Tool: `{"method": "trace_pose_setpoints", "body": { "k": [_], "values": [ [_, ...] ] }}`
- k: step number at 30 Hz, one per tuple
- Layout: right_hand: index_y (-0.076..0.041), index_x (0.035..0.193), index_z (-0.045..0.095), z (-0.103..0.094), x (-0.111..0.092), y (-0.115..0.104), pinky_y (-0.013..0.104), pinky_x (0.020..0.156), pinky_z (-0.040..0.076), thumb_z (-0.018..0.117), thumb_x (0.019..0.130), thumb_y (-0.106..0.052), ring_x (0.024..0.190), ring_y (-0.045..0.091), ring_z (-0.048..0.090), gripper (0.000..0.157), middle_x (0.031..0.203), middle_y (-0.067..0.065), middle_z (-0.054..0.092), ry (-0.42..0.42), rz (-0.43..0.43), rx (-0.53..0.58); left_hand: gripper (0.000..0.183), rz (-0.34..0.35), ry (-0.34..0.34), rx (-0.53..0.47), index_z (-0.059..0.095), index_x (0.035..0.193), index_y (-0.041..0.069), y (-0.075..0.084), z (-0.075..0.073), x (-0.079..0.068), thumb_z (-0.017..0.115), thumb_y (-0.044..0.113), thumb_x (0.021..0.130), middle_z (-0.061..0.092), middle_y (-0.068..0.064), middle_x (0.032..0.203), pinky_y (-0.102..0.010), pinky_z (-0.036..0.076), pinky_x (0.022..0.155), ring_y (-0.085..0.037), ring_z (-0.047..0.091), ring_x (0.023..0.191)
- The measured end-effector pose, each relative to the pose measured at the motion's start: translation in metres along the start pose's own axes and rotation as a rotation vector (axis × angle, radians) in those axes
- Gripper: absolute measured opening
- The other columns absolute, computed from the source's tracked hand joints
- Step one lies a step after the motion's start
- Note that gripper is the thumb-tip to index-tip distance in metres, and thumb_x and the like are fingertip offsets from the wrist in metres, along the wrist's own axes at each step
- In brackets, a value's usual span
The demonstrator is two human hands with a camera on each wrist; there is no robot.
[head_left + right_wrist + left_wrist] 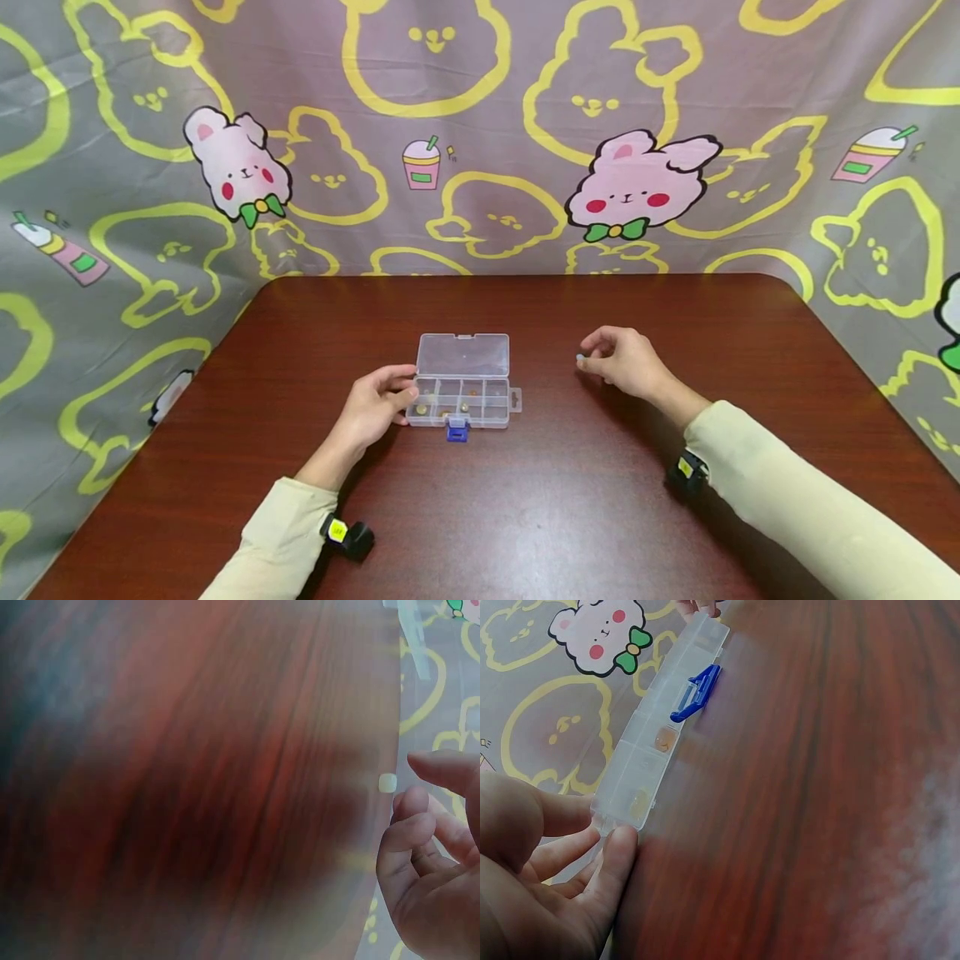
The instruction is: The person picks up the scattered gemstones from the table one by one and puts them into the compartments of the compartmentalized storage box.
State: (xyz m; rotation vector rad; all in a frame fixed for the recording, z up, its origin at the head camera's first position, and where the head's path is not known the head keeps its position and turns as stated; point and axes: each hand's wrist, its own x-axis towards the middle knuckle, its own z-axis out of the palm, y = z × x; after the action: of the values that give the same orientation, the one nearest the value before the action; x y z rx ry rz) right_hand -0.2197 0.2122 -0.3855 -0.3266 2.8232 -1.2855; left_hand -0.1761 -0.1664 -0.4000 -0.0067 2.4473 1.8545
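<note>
A clear plastic compartment box [497, 411] stands on the table with its lid [462, 356] raised at the back and a blue latch [457, 432] at the front. Several small beads or buttons, such as a yellowish one [422, 410] and an orange one [665, 739], lie in its compartments. My left hand [373, 406] grips the box's left end between thumb and fingers. Off to the right of the box, my right hand [626, 362] pinches a small pale, squarish bead-like piece [388, 783] at its fingertips, low over the table.
The brown wooden table [525, 517] reaches back to a patterned cloth [480, 217] that hangs behind and at both sides. A clear hang tab [515, 400] sticks out from the box's right end. Each wrist wears a black camera [352, 540] on a strap.
</note>
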Motion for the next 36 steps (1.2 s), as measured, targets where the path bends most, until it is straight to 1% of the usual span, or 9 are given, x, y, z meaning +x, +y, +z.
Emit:
{"method": "trace_pose_setpoints", "body": {
  "k": [5, 9, 15, 22, 31, 36],
  "values": [
    [0.003, 0.113, 0.064, 0.0005, 0.0008, 0.0029, 0.029, 0.048, 0.046, 0.077, 0.086, -0.009, 0.057, 0.017, 0.056, 0.032, 0.075, 0.005, 0.063, -0.045, 0.033, 0.026, 0.037, -0.001, 0.001, 0.002, 0.06, 0.131, -0.007, 0.0008, -0.0004, -0.002, 0.065, -0.002, 0.094, 0.065, -0.025, 0.111, -0.026, 0.055, 0.055, -0.013, 0.062, 0.075],
    [0.004, 0.115, 0.063, 0.002, 0.0024, 0.0047, 0.027, 0.046, 0.045, 0.077, 0.085, -0.007, 0.056, 0.016, 0.054, 0.034, 0.075, 0.005, 0.063, -0.044, 0.035, 0.022, 0.037, -0.002, 0.004, 0.001, 0.06, 0.13, -0.006, 0.0005, -0.0004, -0.0021, 0.065, -0.003, 0.094, 0.065, -0.023, 0.111, -0.026, 0.055, 0.056, -0.013, 0.062, 0.075],
    [0.004, 0.113, 0.064, 0.003, 0.0058, 0.0059, 0.026, 0.045, 0.043, 0.076, 0.086, -0.007, 0.055, 0.015, 0.054, 0.032, 0.073, 0.004, 0.063, -0.039, 0.043, 0.009, 0.036, -0.004, 0.007, 0.013, 0.061, 0.129, -0.006, -0.0012, -0.0002, -0.0008, 0.065, -0.004, 0.094, 0.066, -0.022, 0.109, -0.026, 0.056, 0.056, -0.013, 0.062, 0.074],
    [0.003, 0.108, 0.068, 0.0051, 0.009, 0.0063, 0.026, 0.049, 0.047, 0.076, 0.085, -0.005, 0.054, 0.014, 0.054, 0.026, 0.071, 0.003, 0.063, -0.043, 0.031, -0.002, 0.036, -0.007, 0.009, 0.013, 0.061, 0.13, -0.006, -0.0008, -0.0008, -0.0005, 0.065, -0.003, 0.094, 0.065, -0.023, 0.11, -0.026, 0.056, 0.056, -0.012, 0.062, 0.074],
    [0.001, 0.101, 0.071, 0.004, 0.0092, 0.0036, 0.027, 0.049, 0.049, 0.074, 0.087, -0.002, 0.055, 0.014, 0.054, 0.015, 0.071, 0.003, 0.063, -0.064, 0.018, -0.017, 0.037, -0.006, 0.006, -0.004, 0.06, 0.131, -0.006, 0.0015, -0.0009, -0.0023, 0.066, -0.002, 0.094, 0.065, -0.025, 0.112, -0.027, 0.056, 0.056, -0.013, 0.062, 0.076],
    [0.001, 0.098, 0.071, 0.0034, 0.0088, 0.0041, 0.028, 0.05, 0.049, 0.074, 0.087, -0.003, 0.055, 0.014, 0.055, 0.012, 0.071, 0.002, 0.063, -0.06, 0.014, -0.022, 0.037, -0.006, 0.002, -0.002, 0.06, 0.131, -0.006, 0.0001, -0.0005, -0.001, 0.065, -0.002, 0.095, 0.065, -0.025, 0.112, -0.026, 0.056, 0.055, -0.013, 0.062, 0.076]
  ]
}}
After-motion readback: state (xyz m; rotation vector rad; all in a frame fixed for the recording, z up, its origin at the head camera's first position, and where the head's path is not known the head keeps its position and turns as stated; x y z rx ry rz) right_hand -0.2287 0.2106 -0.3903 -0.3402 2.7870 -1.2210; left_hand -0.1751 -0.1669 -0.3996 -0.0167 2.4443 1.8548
